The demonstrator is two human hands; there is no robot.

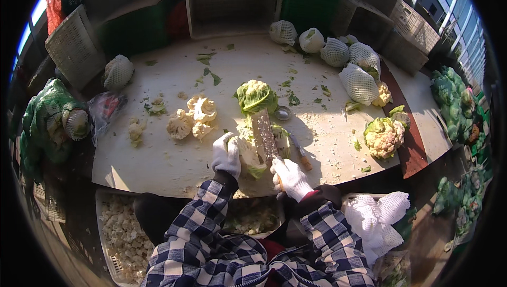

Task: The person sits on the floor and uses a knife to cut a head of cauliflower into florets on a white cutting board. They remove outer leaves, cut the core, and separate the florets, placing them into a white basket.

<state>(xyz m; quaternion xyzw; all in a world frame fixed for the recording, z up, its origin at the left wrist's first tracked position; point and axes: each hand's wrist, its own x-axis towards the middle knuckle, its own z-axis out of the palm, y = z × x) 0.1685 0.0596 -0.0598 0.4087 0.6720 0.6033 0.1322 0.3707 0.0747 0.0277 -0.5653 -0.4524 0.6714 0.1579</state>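
My right hand (291, 178), in a white glove, grips the handle of a broad-bladed knife (266, 134), whose blade points away from me. My left hand (227, 154), also gloved, curls at the left side of cut cauliflower pieces (249, 154); whether it grips one I cannot tell. A leafy cauliflower head (256, 96) lies just beyond the blade's tip. Left of it sit several trimmed cauliflower pieces (192, 117). A small round metal dish (283, 113) and a thin tool with a wooden handle (305, 163) lie right of the knife.
Foam-netted cauliflowers (358, 83) line the table's back right; an unwrapped cauliflower (383, 138) lies at right. Leaf scraps litter the white tabletop (166, 168). Below its near edge stand a crate of florets (122, 235) and a crate of trimmings (253, 217). White foam nets (374, 219) lie at lower right.
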